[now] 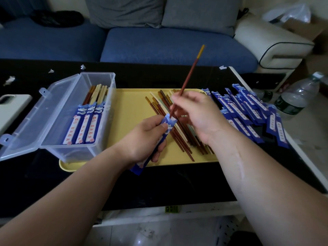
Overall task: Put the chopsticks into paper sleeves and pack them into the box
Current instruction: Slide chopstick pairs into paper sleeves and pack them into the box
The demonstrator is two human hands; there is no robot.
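Over the yellow tray [131, 103], head view: left hand [145, 137] grips a blue paper sleeve [168, 122], fingers curled round its middle, open mouth pointing up and right. Right hand [197, 114] pinches a red-brown chopstick [190, 73] with a yellowish top, tilted up and away; its lower tip sits at the sleeve mouth. Cannot tell if it is one stick or a pair pressed together.

Loose chopsticks [182, 144], brown, red and pale, lie in a slanted pile on the tray under and between the hands. Clear plastic box [74, 150] stands on the tray's left end, hinged lid [35, 112] thrown open to the left. Inside, three sleeved sets [87, 126] lie side by side, stick ends poking out toward the far wall.

Pile of empty sleeves [248, 118] is spread on the black table [159, 183] just right of the tray. Water bottle [296, 98] stands beyond the table's right edge. Blue sofa [168, 43] runs behind the table. Small white scraps [9, 79] sit on the table's far left.
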